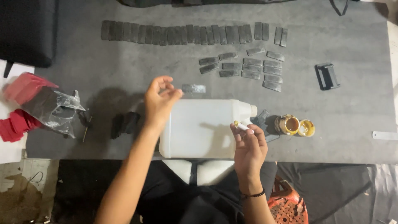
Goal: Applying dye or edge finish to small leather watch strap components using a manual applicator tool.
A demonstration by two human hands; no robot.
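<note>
Your left hand hovers above the grey bench, its fingers pinched together on a small dark strip at the strip's left end; the strip lies just past the far edge of the white plastic jug. The jug lies on its side at the near edge of the bench, its spout pointing to your right. Your right hand is at the jug's spout end, fingers closed around a small white stick with a yellowish tip. Just right of the spout sits a small open tin of yellow-brown glue, its lid touching it on the right. Along the far side of the bench runs a long row of dark strips, and nearer, a looser cluster of strips. A black clip-like piece lies well apart to the right. At your left, a crumpled clear plastic bag rests over red pieces.
</note>
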